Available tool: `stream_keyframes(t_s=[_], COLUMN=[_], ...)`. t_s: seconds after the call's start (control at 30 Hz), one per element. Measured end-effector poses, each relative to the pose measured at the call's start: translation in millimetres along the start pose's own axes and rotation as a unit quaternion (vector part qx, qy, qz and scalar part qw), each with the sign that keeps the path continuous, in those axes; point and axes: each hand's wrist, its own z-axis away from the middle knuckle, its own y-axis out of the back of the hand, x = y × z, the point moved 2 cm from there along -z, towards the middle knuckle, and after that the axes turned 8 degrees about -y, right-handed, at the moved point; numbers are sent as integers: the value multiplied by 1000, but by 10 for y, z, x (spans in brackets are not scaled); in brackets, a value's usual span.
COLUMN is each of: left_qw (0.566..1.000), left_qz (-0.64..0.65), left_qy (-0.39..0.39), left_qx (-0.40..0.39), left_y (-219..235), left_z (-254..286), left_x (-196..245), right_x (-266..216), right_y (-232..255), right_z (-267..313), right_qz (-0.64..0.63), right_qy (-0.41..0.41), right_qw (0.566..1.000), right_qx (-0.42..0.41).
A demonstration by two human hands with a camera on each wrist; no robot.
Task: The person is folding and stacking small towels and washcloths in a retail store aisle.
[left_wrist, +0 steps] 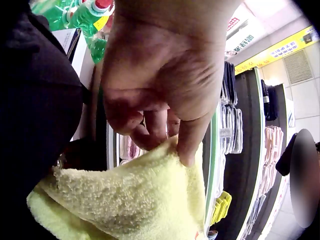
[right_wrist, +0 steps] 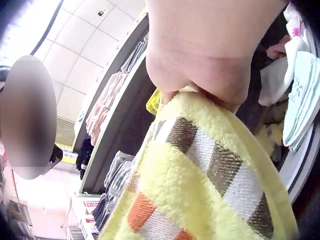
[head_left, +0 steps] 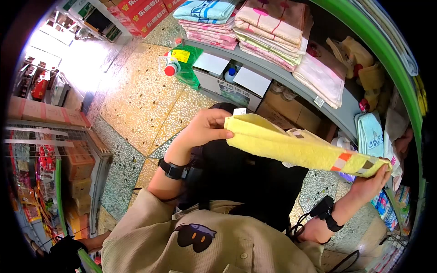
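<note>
A yellow towel [head_left: 282, 148] with orange, brown and white checks stretches between both hands above the person's lap. The left hand [head_left: 207, 127] pinches one end between thumb and fingers, near a small white tag; the left wrist view shows the thumb pressed on the plush cloth [left_wrist: 125, 200]. At the far end the right hand [head_left: 371, 182] grips the checked corner. In the right wrist view that checked end [right_wrist: 200, 165] hangs from the right hand [right_wrist: 200, 85], whose fingertips are hidden behind the cloth. The towel is folded lengthwise and sags a little in the middle.
Folded towel stacks [head_left: 268, 27] fill the curved grey shelf ahead. A light blue towel [head_left: 369, 134] hangs at its right. Green liquid bottles [head_left: 185, 63] stand on the floor beside white boxes [head_left: 227, 86]. Packaged goods [head_left: 41, 173] line the left rack.
</note>
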Motion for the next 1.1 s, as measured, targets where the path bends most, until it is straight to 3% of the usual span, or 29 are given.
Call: stream_keyframes(t_s=[0.17, 0.27, 0.33, 0.43, 0.47, 0.5, 0.53, 0.57, 0.6, 0.7, 0.73, 0.8, 0.83, 0.87, 0.9, 0.93, 0.97, 1.1], left_qw=[997, 992, 993, 991, 989, 986, 980, 973, 962, 929, 931, 932, 928, 924, 921, 911, 901, 878], left_qz=[79, 121, 71, 60, 67, 68, 72, 32, -3, -142, -91, 17, 17, 18, 16, 43, 69, 54], left_qy=[7, -18, -20, -98, -119, -137, -170, -188, -204, -264, -288, -313, -326, -337, -346, -354, -356, -378], left_qx=[5, 26, 90, 72, 59, 63, 77, 133, 183, 218, 206, 182, 179, 177, 176, 207, 238, 290], left_y=[5, -15, -7, -5, 36, 53, 81, 124, 172, 443, 444, 280, 262, 255, 251, 232, 197, 270], left_z=[11, -41, -69, -141, -182, -240, -294, -323, -377, -371, -382, -357, -377, -397, -415, -430, -440, -383], left_x=[-81, -228, -277, 5, 83, 176, 295, 426, 565, 970, 1059, 1265, 1282, 1298, 1316, 1331, 1344, 1295], right_x=[-35, -65, -26, -151, -248, -202, -291, -294, -719, -855, -917, -879, -688, -648, -513, -567, -627, -723], right_y=[86, 50, 242, 246, 163, 358, 295, 413, -233, -87, -42, 151, 414, 499, 653, 468, 259, 134], right_z=[-9, 37, -62, -93, -54, -238, -292, -501, 1, -222, -252, -327, -623, -725, -836, -713, -558, -369], right_qz=[15, 22, 34, 57, 68, 102, 10, 62, 18, -17, 100, 344, 363, 449, 281, 110, -98, -102], right_qy=[13, 8, -4, -7, -13, 28, -4, 59, 130, 152, 254, 420, 459, 488, 346, 229, 129, 104], right_qw=[999, 1000, 999, 997, 993, 988, 995, 988, 991, 983, 957, 836, 808, 746, 889, 961, 977, 981], right_qx=[-43, 7, 17, 46, 93, 109, 103, 126, 38, 106, 98, 86, 63, 66, 106, 110, 142, 128])
